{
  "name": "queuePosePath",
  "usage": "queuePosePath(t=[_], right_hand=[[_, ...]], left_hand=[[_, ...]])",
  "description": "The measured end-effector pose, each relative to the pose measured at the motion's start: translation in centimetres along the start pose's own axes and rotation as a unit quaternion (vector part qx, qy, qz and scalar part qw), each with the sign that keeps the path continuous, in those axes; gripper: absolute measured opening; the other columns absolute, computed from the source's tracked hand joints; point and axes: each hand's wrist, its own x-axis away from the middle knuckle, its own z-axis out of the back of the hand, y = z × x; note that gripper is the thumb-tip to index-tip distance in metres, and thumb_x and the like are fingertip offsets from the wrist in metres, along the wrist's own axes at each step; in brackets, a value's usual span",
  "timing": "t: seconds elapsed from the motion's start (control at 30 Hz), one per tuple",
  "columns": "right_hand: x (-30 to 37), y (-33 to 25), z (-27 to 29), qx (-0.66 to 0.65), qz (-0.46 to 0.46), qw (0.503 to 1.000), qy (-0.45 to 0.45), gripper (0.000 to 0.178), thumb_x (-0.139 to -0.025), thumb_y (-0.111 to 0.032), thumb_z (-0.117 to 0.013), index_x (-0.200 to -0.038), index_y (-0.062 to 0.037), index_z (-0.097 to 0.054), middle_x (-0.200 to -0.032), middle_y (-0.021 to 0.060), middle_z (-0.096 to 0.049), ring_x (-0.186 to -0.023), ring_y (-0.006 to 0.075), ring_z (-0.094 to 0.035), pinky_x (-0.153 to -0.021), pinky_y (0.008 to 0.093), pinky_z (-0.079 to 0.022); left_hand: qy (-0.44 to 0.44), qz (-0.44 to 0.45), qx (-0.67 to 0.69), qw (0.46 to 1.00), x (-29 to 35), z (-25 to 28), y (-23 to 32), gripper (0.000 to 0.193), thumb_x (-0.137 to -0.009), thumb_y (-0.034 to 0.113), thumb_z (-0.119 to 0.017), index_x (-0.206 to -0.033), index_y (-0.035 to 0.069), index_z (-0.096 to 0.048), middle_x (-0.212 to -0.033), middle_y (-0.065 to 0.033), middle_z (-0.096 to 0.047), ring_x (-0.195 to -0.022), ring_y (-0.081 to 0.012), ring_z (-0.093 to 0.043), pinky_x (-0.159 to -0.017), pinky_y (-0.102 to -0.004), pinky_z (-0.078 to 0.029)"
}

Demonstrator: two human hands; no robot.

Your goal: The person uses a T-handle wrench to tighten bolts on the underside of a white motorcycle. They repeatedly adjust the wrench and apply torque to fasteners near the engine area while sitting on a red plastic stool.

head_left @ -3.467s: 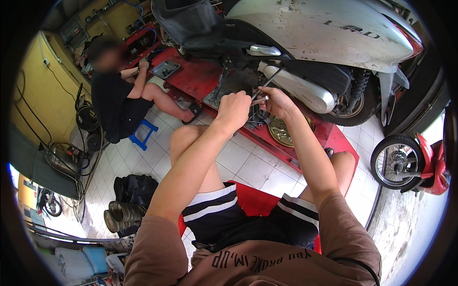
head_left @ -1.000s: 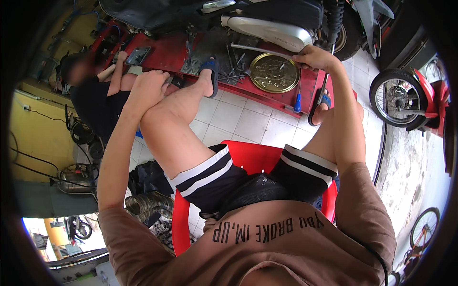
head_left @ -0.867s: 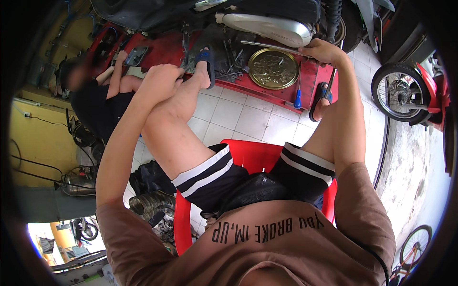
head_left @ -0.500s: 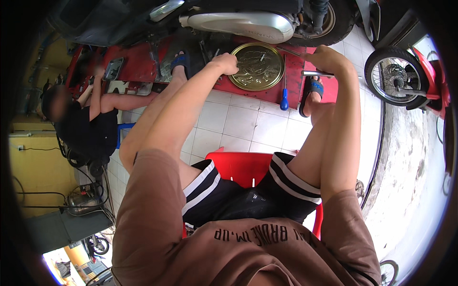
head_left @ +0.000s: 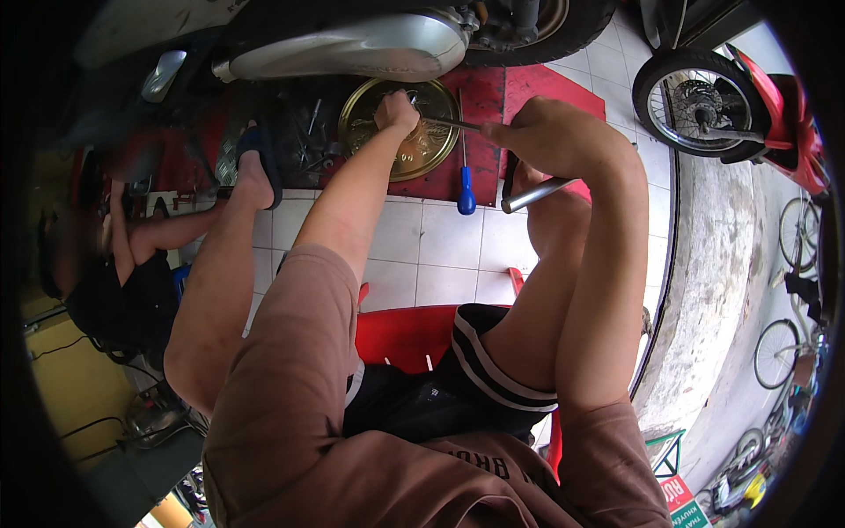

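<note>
My right hand is wrapped round a T-handle wrench. Its thick silver crossbar sticks out below the hand, and its thin shaft runs left over a round gold tray. At the shaft's far end, above the tray, the fingers of my left hand are closed. What they pinch is too small and covered to make out. Small shiny metal parts lie in the tray. Just right of it, a screwdriver with a blue handle lies on the red mat.
A scooter's silver engine cover and rear wheel are close beyond the tray. Loose tools lie left of it. A red motorbike's wheel stands at the right. Another person sits working at the far left.
My left hand has moved from the tray's left rim to over its middle, at the wrench's tip. The wrench's crossbar has tilted. The whole view has shifted.
</note>
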Motion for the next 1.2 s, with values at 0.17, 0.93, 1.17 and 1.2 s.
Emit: queuePosePath(t=[0.17, 0.93, 1.17, 1.2], right_hand=[[-0.4, 0.7, -0.8, 0.02, 0.024, 0.998, 0.059, 0.05, -0.085, -0.046, -0.053, -0.081, 0.0011, -0.069, -0.068, 0.0163, -0.062, -0.064, 0.0279, -0.06, -0.067, 0.0388, -0.048], [4.6, -10.6, -16.0, -0.295, 0.495, 0.812, 0.091, 0.03, -0.098, -0.021, -0.043, -0.078, -0.0001, -0.051, -0.059, 0.0052, -0.044, -0.056, 0.0151, -0.04, -0.056, 0.0309, -0.038], [3.2, -9.1, -21.1, -0.339, 0.331, 0.871, 0.126, 0.036, -0.096, -0.025, -0.045, -0.074, 0.0015, -0.056, -0.058, 0.0068, -0.046, -0.059, 0.0148, -0.042, -0.057, 0.0326, -0.036], [3.0, -9.2, -21.0, -0.339, 0.335, 0.87, 0.128, 0.036, -0.096, -0.025, -0.046, -0.075, 0.0015, -0.056, -0.059, 0.0064, -0.047, -0.058, 0.0141, -0.042, -0.056, 0.0317, -0.036]], left_hand=[[0.065, -0.019, -0.037, 0.997, 1.3, 1.2, -1.8, 0.026, -0.078, 0.014, -0.064, -0.102, 0.005, -0.062, -0.109, -0.0149, -0.062, -0.103, -0.0303, -0.06, -0.086, -0.0396, -0.051], [-0.079, -0.209, 0.471, 0.853, 20.2, 39.1, -13.3, 0.019, -0.098, 0.013, -0.041, -0.111, 0.0, -0.047, -0.106, -0.0172, -0.061, -0.103, -0.0259, -0.062, -0.088, -0.0324, -0.052], [-0.054, -0.231, 0.518, 0.822, 24.1, 38.0, -12.6, 0.019, -0.099, 0.015, -0.04, -0.11, 0.0, -0.044, -0.11, -0.0176, -0.059, -0.105, -0.0275, -0.061, -0.089, -0.0395, -0.051], [-0.049, -0.226, 0.517, 0.824, 24.3, 37.9, -12.6, 0.019, -0.099, 0.015, -0.039, -0.109, 0.0, -0.045, -0.11, -0.0172, -0.059, -0.104, -0.0271, -0.062, -0.087, -0.0385, -0.052]])
